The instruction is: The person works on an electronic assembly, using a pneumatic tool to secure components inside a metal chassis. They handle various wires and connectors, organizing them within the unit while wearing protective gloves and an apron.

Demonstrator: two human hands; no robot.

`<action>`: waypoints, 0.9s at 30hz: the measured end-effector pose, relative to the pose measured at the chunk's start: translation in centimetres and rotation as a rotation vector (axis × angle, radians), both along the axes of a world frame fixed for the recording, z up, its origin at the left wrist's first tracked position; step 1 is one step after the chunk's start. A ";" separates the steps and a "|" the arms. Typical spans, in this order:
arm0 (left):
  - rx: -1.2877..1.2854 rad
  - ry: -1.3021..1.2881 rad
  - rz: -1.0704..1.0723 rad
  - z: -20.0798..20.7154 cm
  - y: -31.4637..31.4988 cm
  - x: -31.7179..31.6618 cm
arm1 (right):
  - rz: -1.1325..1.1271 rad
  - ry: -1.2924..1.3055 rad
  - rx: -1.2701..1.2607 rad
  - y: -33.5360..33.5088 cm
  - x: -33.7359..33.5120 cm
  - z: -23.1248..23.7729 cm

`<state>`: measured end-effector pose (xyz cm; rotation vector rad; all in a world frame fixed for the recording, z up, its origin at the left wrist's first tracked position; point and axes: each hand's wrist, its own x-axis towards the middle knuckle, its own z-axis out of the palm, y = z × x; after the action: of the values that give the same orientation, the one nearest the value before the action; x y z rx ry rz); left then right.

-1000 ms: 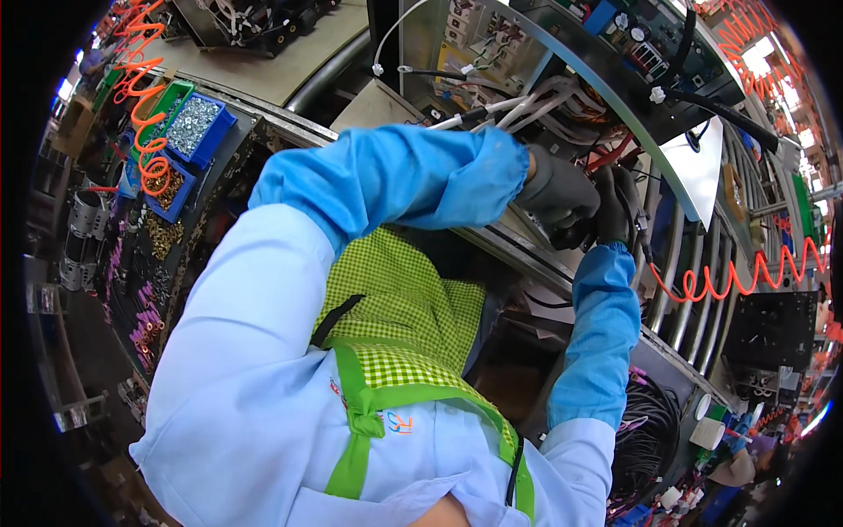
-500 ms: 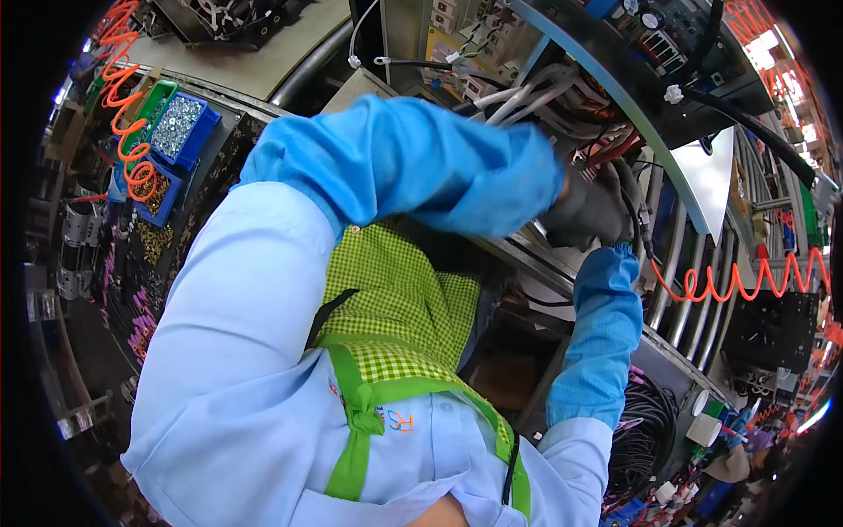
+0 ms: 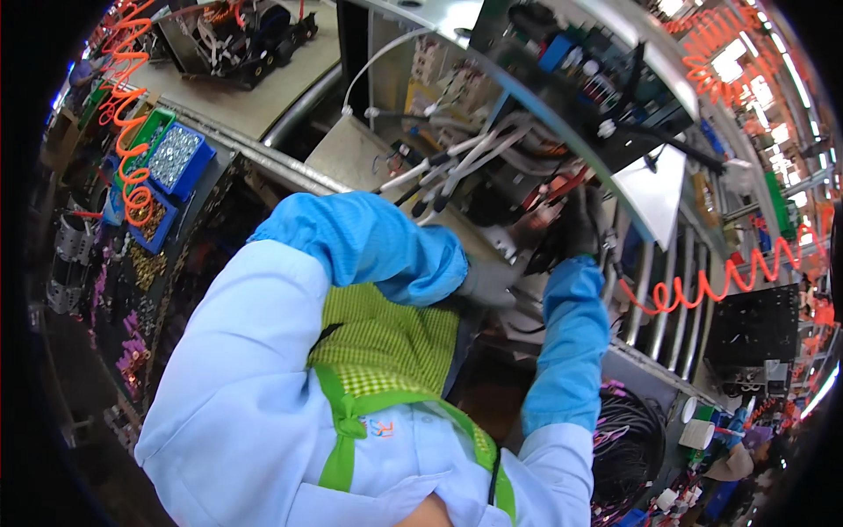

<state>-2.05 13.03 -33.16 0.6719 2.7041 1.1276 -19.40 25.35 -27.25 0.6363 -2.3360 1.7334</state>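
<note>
- Sleeve covers [image 3: 373,241]: thin, smooth cloth, creased, with a slight sheen
- Shirt [image 3: 228,360]: matt woven cloth in soft folds
- Apron [image 3: 391,334]: matt checked cloth
- Left glove [image 3: 490,283] and right glove [image 3: 577,227]: dark, matt, cloth-like, the left one blurred
- Curved panel edge [image 3: 639,224]: smooth metal, bluish gloss
- White sheet [image 3: 654,193]: smooth and glossy, material unclear
- Rollers [image 3: 676,327]: smooth, shiny metal
- Coiled hose [image 3: 652,311]: glossy orange-red plastic
- Blue bin [image 3: 195,169]: smooth plastic, holding bright metal fasteners [image 3: 176,147]
- Loose fittings [image 3: 147,265]: shiny, brass-coloured metal
- Cable bundle [image 3: 632,461]: black plastic-like sheathing, low sheen
- Worktop [image 3: 274,98]: smooth, matt
</note>
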 end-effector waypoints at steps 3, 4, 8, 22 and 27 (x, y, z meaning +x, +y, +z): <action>0.458 -0.732 0.011 12.6 -0.6 -4.2 | 0.036 0.035 0.039 -0.2 1.0 1.2; 0.636 -0.922 0.053 13.5 -0.6 -5.1 | 0.015 0.252 0.218 0.4 1.4 1.2; -0.022 0.012 0.073 -1.2 0.9 -1.1 | -0.032 -0.117 -0.051 -2.1 3.2 3.1; 0.160 -0.143 -0.098 1.9 -0.5 -0.5 | -0.130 -0.140 0.124 -1.3 3.3 4.1; 0.563 -0.765 -0.052 8.0 -0.6 -5.6 | -0.071 0.167 0.249 -0.9 5.7 5.4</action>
<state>-7.68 12.40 -25.16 0.2639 1.7336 1.7082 -13.75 24.44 -21.81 0.6969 -2.4424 1.3163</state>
